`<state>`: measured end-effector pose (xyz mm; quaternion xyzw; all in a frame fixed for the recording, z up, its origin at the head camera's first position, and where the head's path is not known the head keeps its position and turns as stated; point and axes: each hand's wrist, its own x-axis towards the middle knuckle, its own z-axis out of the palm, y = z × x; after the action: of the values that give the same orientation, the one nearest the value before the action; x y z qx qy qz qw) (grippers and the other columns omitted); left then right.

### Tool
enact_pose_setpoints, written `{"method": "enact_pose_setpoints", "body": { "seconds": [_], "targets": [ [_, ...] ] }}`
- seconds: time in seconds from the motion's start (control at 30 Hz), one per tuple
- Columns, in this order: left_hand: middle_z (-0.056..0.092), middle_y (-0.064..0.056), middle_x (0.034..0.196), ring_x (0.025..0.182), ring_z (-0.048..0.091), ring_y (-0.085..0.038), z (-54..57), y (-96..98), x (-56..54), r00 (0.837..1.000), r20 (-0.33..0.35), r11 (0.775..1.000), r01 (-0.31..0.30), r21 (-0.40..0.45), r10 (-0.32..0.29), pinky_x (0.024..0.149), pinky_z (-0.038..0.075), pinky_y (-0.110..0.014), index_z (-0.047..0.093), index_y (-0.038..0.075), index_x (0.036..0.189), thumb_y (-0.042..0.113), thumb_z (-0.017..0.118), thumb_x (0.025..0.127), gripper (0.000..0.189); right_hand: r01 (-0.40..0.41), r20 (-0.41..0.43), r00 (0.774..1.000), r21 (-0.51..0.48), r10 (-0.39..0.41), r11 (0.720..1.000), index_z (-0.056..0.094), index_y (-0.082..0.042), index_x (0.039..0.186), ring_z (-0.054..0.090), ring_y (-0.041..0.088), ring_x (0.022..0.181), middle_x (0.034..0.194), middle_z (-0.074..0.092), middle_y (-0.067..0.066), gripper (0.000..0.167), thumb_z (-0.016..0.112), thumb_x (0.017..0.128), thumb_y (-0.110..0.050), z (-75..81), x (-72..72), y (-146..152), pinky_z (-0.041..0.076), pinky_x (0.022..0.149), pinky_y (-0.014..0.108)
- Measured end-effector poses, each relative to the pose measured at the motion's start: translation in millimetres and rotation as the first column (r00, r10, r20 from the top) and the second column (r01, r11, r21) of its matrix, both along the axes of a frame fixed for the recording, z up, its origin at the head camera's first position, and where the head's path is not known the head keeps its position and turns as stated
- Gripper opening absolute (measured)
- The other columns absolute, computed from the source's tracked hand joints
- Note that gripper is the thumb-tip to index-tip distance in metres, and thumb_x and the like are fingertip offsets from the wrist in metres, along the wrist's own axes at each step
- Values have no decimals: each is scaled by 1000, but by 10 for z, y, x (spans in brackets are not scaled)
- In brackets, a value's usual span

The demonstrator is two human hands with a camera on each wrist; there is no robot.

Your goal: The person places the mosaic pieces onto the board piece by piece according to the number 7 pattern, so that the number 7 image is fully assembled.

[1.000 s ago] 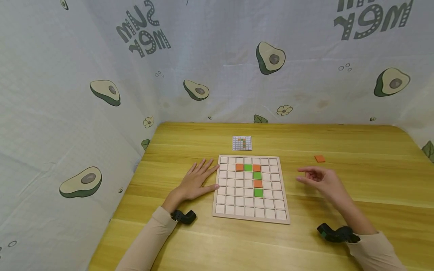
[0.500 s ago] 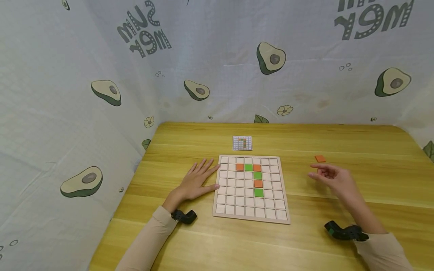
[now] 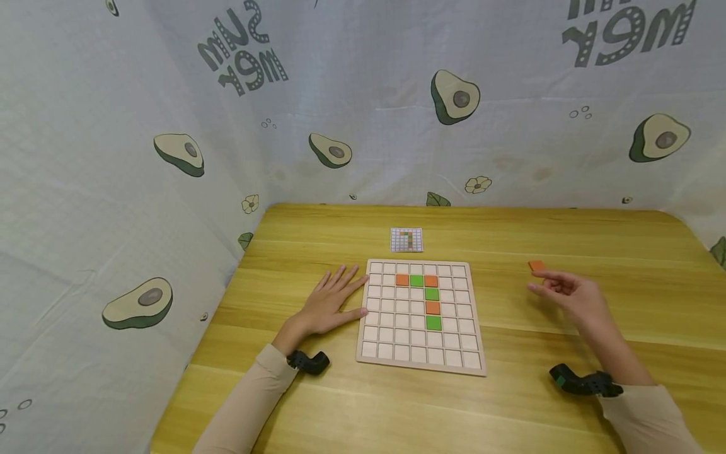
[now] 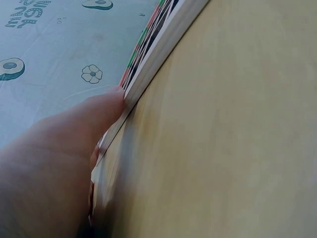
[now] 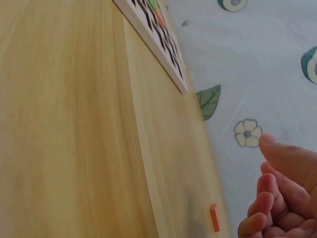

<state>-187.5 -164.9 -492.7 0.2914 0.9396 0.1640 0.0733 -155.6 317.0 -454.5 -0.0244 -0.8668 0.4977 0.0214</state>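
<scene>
A wooden grid board (image 3: 421, 366) lies on the table with orange and green tiles (image 3: 431, 294) set in an L-shaped line. My left hand (image 3: 331, 302) lies flat on the table, its fingers against the board's left edge (image 4: 143, 74). My right hand (image 3: 570, 296) hovers to the right of the board with loosely curled fingers, holding nothing. A loose orange tile (image 3: 535, 265) lies on the table just beyond its fingertips, also seen in the right wrist view as the orange tile (image 5: 214, 217).
A small pattern card (image 3: 406, 239) lies beyond the board. The yellow wooden table (image 3: 363, 403) is enclosed by an avocado-print cloth (image 3: 454, 94) at the back and left.
My right hand has moved to the right and away from the board, closer to the loose orange tile. My left hand has stayed put.
</scene>
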Motion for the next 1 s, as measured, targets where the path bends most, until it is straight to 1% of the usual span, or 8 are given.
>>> {"method": "enact_pose_setpoints", "body": {
  "seconds": [0.23,0.37,0.43,0.57,0.67,0.8,1.0],
  "targets": [
    [3,0,168,152,-4,-24,-5,5,-1,1000,-10,1000,2,4,-2,120,-5,-47,14,31,162,64,41,99,75,20,13,1000,3,-21,1000,58,13,127,51,9,73,85,60,-14,58,73,93,-31,-19,-53,82,39,52,26],
    [3,0,168,152,-4,-24,-8,3,-5,1000,-9,1000,2,-2,-2,120,-5,-47,14,31,162,64,40,99,76,30,17,999,-1,-30,1000,59,12,126,51,8,75,85,60,-15,57,73,93,-33,-21,-79,121,42,54,24],
    [3,-1,168,152,-4,-24,-8,2,-6,1000,-6,1000,3,-2,-3,120,-6,-46,13,31,162,64,40,99,76,34,19,999,-15,-33,999,62,9,123,52,7,75,85,60,-15,52,73,93,-32,-26,-96,142,44,56,21],
    [3,-1,168,152,-4,-25,-7,-2,-4,1000,-8,1000,4,-3,-4,120,-6,-47,13,31,162,65,39,99,75,38,13,999,-20,-38,999,64,7,122,52,7,74,84,61,-14,50,74,92,-32,-38,-129,181,46,58,18],
    [3,-1,168,152,-3,-25,-2,0,2,1000,-4,1000,1,-1,-1,120,-6,-46,14,31,162,64,40,99,75,39,7,999,3,-39,999,60,11,126,52,7,74,83,60,-14,56,73,93,-33,-47,-157,205,45,58,17],
    [3,-1,168,152,-3,-24,2,4,8,1000,-2,1000,-2,-2,2,120,-5,-47,14,31,162,64,40,99,75,49,18,999,23,-49,999,59,13,127,51,7,73,82,60,-15,59,72,93,-34,-57,-193,221,43,58,18],
    [5,-2,167,152,-2,-25,-4,-1,12,1000,-19,1000,4,3,-4,120,-3,-48,15,30,162,64,40,99,75,46,9,999,55,-46,997,60,12,127,50,8,72,81,60,-14,58,72,93,-34,-78,-234,258,43,59,17]
  ]
}}
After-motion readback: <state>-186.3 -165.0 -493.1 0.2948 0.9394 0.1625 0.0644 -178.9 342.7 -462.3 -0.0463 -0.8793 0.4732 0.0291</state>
